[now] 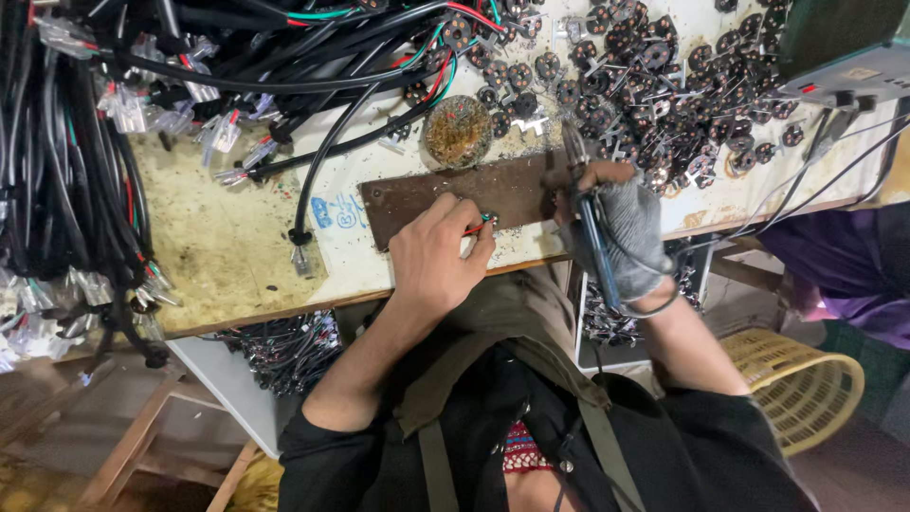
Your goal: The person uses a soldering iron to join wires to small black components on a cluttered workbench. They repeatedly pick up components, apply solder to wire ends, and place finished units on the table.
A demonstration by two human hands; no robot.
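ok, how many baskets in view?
1: a yellow woven basket on the floor at lower right, beside the person's right arm. Others may be hidden under the bench.

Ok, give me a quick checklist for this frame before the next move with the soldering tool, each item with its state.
1. Left hand pins red and green wire ends on the brown metal plate: ok.
2. Gloved right hand has a grip on the blue-handled soldering tool: ok.
3. Tool tip on the wire ends: not ok, it points away.
4. Tip hot: cannot tell.
5. Pile of small round black parts within reach: ok.
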